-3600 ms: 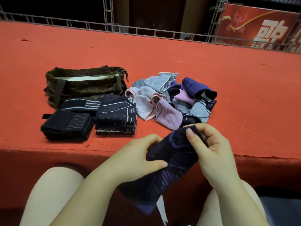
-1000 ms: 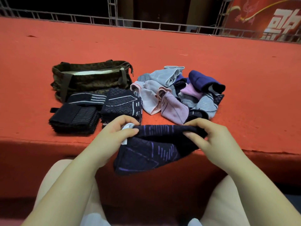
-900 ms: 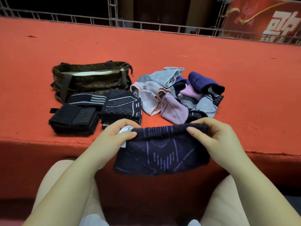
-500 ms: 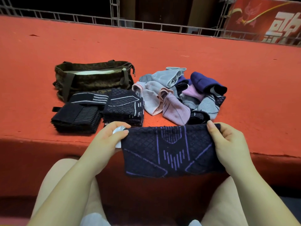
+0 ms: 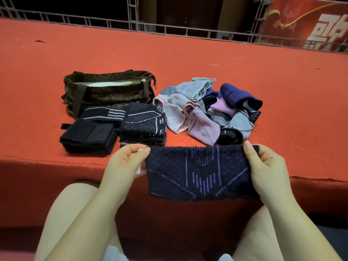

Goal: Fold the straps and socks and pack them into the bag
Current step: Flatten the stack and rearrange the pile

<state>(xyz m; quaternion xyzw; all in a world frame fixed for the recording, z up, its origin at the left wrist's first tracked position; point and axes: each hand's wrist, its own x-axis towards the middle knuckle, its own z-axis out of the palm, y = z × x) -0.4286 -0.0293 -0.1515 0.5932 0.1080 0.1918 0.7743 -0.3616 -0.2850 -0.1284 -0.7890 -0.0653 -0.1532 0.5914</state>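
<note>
A dark navy knitted strap with purple line pattern (image 5: 200,173) is stretched flat between two hands at the near edge of the red carpeted platform (image 5: 244,76); the left hand (image 5: 125,164) pinches its left end between thumb and curled forefinger, with a small white tag (image 5: 139,150) showing in the grip; the right hand (image 5: 265,166) grips the right end, thumb on the front face and fingers wrapped behind, where they are hidden. The strap hangs over the platform's front lip, above the person's bare knees.

Farther back on the left sits an olive-brown patterned fabric bag (image 5: 107,93), its top open and a pale lining visible inside; just in front of it lie a folded black ribbed strap stack (image 5: 87,137) and a folded navy strap stack with white pattern (image 5: 143,125), side by side and possibly touching, though the dark fabric makes that hard to judge. To the right lies a loose heap of grey, pink, lilac and dark blue socks (image 5: 207,110), near the folded stacks; a metal railing (image 5: 169,31) and a red banner with pale characters (image 5: 310,23) run behind.
</note>
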